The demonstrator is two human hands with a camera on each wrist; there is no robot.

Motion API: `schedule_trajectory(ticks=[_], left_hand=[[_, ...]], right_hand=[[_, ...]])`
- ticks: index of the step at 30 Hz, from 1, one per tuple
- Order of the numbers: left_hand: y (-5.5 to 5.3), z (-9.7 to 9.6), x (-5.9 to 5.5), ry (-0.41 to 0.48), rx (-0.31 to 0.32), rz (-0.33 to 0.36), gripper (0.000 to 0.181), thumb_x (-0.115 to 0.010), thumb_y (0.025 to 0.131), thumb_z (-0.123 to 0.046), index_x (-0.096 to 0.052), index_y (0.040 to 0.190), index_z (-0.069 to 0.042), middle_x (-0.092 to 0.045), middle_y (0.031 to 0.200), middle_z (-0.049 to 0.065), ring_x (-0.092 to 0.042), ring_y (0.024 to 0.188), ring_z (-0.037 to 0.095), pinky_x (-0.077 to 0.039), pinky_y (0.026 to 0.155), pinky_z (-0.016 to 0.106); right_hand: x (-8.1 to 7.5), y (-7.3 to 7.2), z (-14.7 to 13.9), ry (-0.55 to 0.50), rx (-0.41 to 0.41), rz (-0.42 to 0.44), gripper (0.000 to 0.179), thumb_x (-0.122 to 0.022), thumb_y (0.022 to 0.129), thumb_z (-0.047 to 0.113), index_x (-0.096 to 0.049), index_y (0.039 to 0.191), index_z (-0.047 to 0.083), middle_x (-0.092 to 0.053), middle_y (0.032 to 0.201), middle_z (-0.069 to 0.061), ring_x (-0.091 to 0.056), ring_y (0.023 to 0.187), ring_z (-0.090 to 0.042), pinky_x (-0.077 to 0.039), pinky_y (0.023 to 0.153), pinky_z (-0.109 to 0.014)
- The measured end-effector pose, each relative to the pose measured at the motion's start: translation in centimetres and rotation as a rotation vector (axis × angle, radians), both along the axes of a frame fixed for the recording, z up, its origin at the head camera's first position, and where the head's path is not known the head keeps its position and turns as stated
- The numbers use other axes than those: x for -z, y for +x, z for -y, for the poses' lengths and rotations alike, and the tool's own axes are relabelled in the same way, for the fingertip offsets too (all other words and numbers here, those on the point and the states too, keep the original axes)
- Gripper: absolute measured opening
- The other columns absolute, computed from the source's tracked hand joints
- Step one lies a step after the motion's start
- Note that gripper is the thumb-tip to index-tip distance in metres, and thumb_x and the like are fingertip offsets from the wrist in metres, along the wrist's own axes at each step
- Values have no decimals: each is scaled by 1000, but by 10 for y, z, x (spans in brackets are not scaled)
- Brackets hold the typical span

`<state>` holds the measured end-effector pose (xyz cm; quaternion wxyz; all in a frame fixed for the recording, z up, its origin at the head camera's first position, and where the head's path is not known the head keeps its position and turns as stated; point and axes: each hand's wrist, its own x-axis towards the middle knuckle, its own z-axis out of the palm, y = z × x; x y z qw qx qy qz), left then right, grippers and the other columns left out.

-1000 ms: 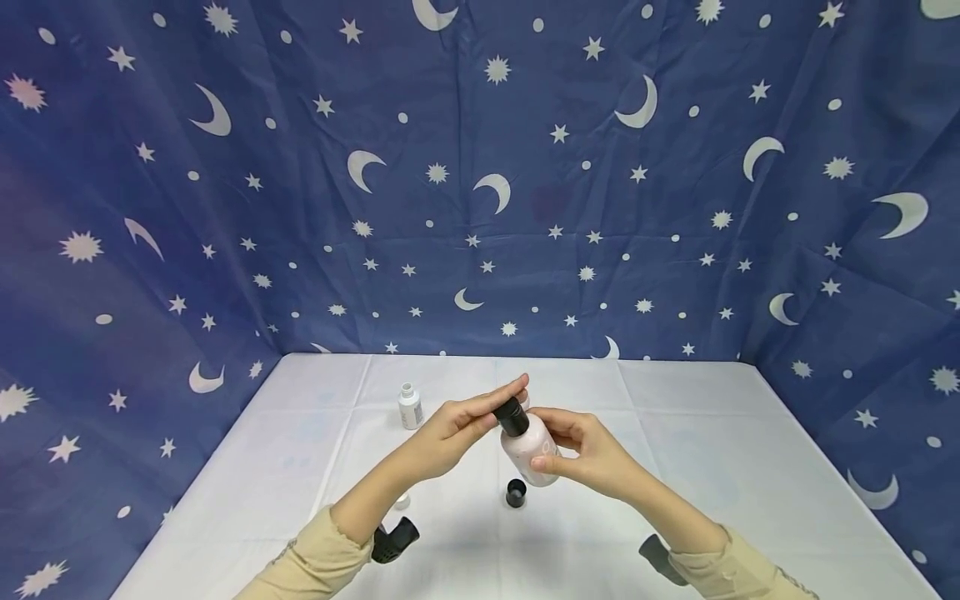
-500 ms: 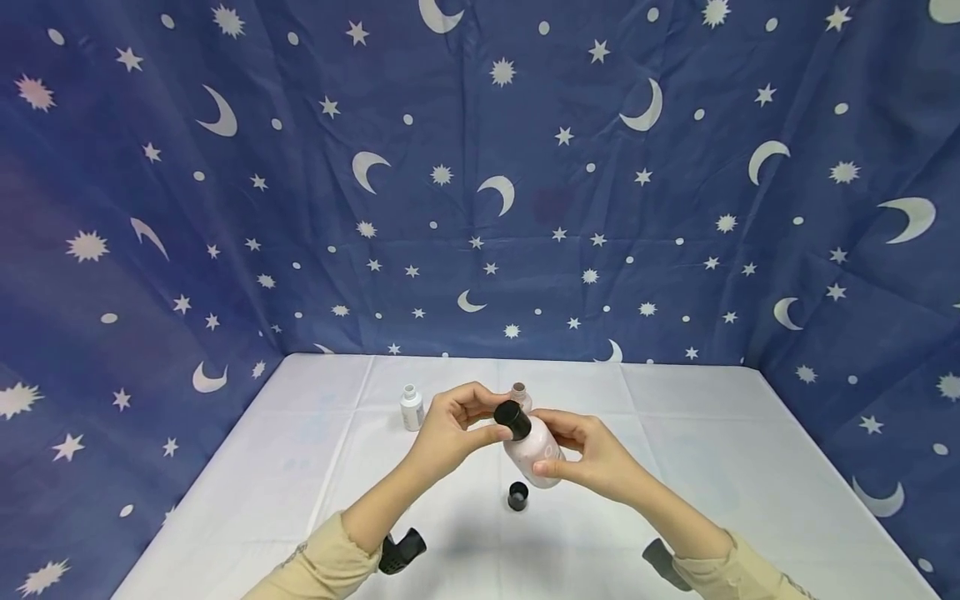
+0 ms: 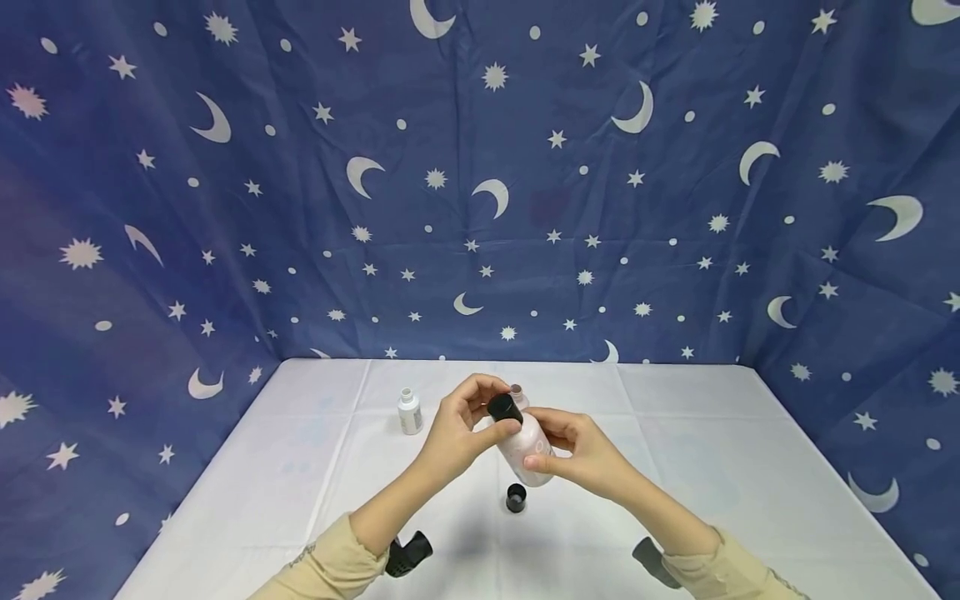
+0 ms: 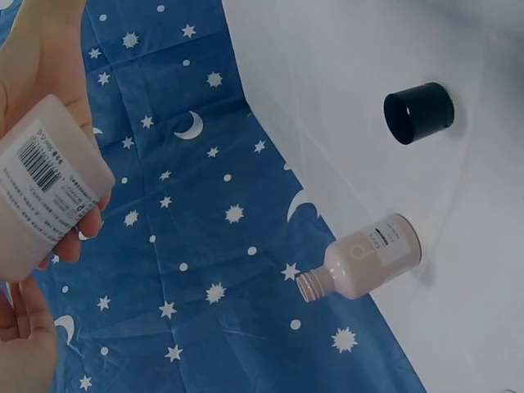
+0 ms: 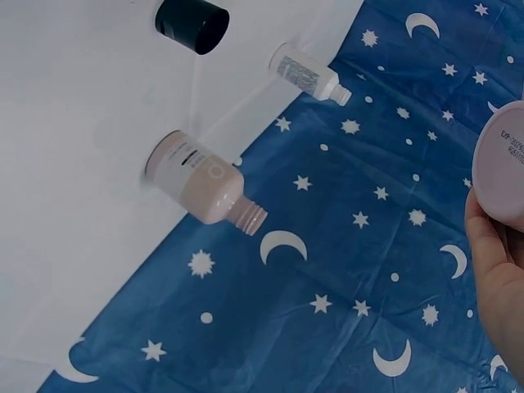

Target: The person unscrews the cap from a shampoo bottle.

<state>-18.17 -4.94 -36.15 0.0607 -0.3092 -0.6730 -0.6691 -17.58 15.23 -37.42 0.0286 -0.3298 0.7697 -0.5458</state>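
Note:
My right hand grips the body of a pale pink bottle, which is tilted above the table with its top leaning left. On the bottle's neck sits a black cap, pinched between the thumb and fingers of my left hand. The left wrist view shows the label side of this bottle; the right wrist view shows its base. Behind the hands stands a second pink bottle, uncapped, its threaded neck bare. A loose black cap rests on the table below the held bottle.
A small white bottle, also uncapped, stands upright at the back left. White cloth covers the table, and blue curtain with moons and stars hangs behind it. Black wrist devices show below both forearms.
My left hand went from straight fingers laid over the cap to fingers curled around it. The second pink bottle's neck came into view behind. My right hand keeps its grip on the bottle.

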Motion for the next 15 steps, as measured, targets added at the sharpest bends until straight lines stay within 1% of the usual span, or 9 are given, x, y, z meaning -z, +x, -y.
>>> schedule_trajectory(ticks=[2,4,7,10,12,14,15], left_hand=[[0,1,0,-7,10,-18,60,-73,80,-36,-53,117,7,-59,114,21,-57,102,1,-47,96,17],[-1,2,0,-6,33,-42,61,-70,82,-38,-53,120,7,-58,116,26,-57,106,2,-46,99,19],[-4,6,0,0,87,-85,59,-61,89,-39,-52,123,8,-56,119,31,-57,112,4,-46,101,22],[-6,13,-2,-11,171,-98,55,-45,99,-38,-50,128,9,-52,128,32,-54,121,10,-44,104,25],[-8,17,-4,-30,240,-89,53,-37,103,-34,-45,133,9,-46,135,31,-51,126,13,-41,106,25],[-8,21,-6,-55,313,-81,50,-34,104,-27,-40,136,10,-40,140,31,-47,130,14,-39,109,26],[-8,23,-7,-75,336,-84,48,-34,104,-24,-38,137,11,-38,142,31,-46,131,13,-38,109,26]], right_hand=[[-1,0,1,0,3,-1,54,-70,85,12,-49,127,-13,-56,126,-28,-58,105,5,-49,91,-15],[-1,0,1,-2,0,-2,53,-70,85,12,-50,127,-13,-57,125,-28,-58,105,5,-49,91,-15],[-2,1,1,-3,-8,2,52,-70,84,11,-51,126,-12,-57,125,-28,-58,105,5,-49,91,-15],[-2,1,1,-1,-7,-4,50,-70,84,10,-52,125,-12,-58,123,-28,-59,105,4,-48,91,-14],[-2,1,1,-1,-7,-7,50,-70,84,10,-52,125,-12,-58,124,-28,-59,105,3,-48,90,-14],[-2,1,0,0,-10,-14,50,-70,84,9,-52,125,-12,-58,124,-28,-59,106,3,-48,91,-14],[-3,1,0,0,-15,-16,49,-70,84,9,-52,125,-12,-58,125,-28,-59,106,2,-48,91,-14]])
